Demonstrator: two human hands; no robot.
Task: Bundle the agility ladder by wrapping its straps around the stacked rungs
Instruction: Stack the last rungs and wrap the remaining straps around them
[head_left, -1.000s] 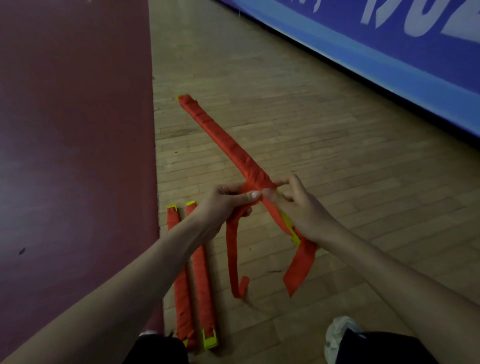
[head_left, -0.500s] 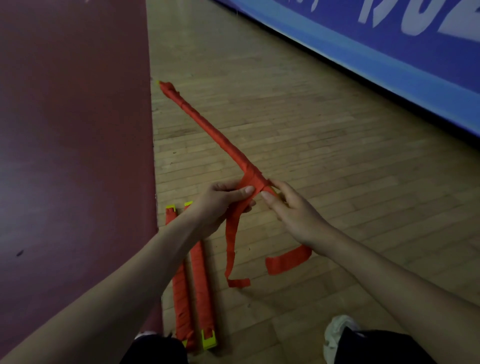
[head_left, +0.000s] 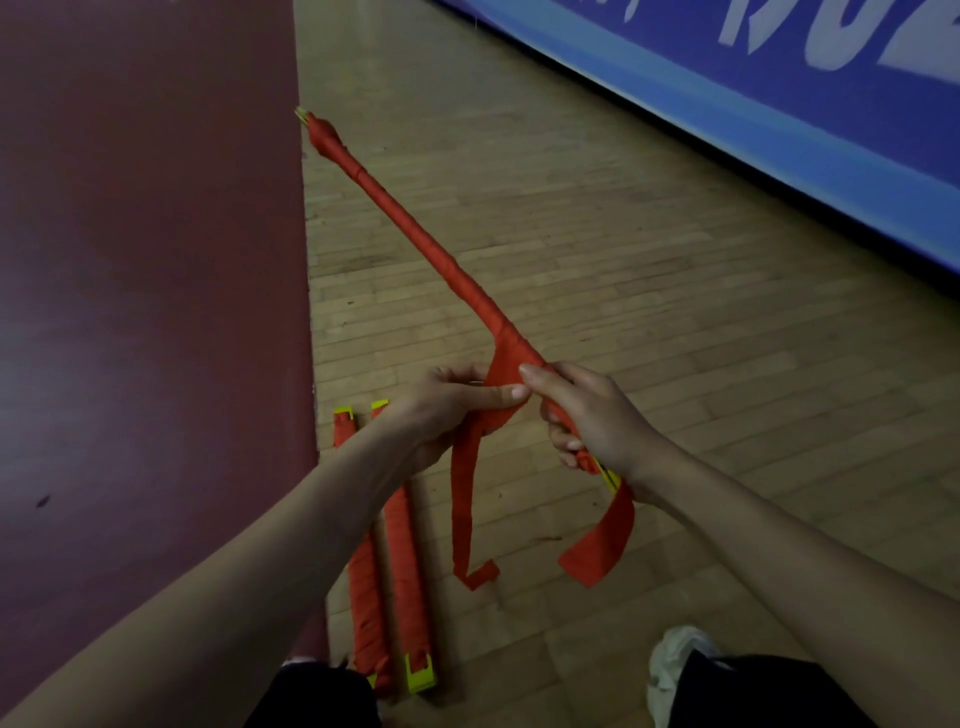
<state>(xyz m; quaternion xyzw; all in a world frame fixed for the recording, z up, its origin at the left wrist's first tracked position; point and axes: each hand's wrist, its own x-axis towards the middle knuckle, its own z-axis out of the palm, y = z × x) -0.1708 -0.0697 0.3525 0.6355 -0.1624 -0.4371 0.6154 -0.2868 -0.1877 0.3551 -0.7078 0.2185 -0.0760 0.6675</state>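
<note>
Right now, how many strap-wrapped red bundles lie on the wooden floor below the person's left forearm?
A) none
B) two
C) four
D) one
B: the left bundle and the right bundle lie side by side on the wooden floor, while the left hand pinches the strap and the right hand grips a third bundle in the air.

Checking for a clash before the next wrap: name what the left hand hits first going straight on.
The left hand, pinching the strap, points right: it would likely meet the right hand first, gripping the wrapped bundle beside it; depth unclear.
</note>
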